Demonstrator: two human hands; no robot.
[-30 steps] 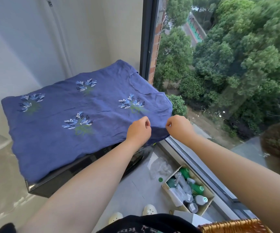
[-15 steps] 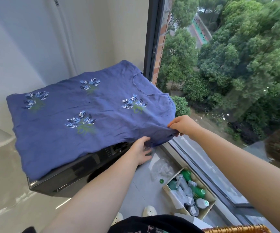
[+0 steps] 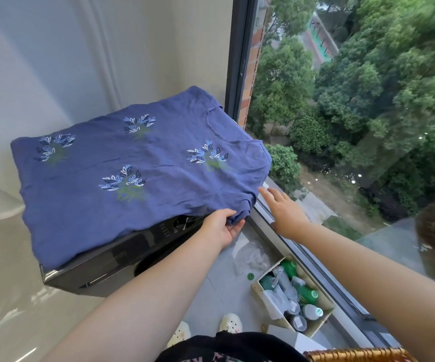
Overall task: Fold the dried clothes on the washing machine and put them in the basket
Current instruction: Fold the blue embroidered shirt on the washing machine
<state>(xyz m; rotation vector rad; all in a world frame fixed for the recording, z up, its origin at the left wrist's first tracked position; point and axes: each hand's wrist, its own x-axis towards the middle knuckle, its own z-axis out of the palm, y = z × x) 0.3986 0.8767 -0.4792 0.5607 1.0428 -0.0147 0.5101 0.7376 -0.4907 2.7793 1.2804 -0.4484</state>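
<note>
Lying flat on the washing machine [image 3: 122, 259]: blue leaf-printed shirt [image 3: 138, 165].

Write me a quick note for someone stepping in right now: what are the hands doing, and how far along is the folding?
Left hand: gripping the bunched near corner of the blue leaf-print shirt.
Right hand: open, fingers spread beside the shirt's right edge, holding nothing.
The shirt lies mostly flat on the black washing machine.
The woven wicker basket shows only its rim at the bottom edge.
Done: shirt spread out.
Left: fold it, then place it in the basket.
</note>
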